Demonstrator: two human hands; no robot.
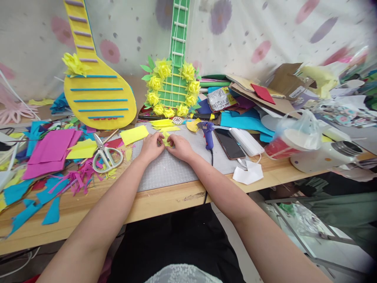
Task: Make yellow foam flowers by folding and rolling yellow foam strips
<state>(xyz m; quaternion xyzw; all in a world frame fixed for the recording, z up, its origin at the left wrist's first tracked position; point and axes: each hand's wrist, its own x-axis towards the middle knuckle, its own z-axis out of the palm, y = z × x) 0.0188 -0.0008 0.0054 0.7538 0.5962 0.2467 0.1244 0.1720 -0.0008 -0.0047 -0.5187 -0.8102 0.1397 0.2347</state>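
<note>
The fingers of my left hand (152, 148) and right hand (180, 148) pinch a small bit of yellow paper (166, 138).
It is thin, between my hands over a smooth gray mat (159, 175) with thin lines on the wooden surface (173, 200). Flat yellow strips (163, 123) lie just behind it. My fingers hide part of it, so I can't tell its whole shape. The green guitar's (168, 93) neck is cut off up top.
</note>
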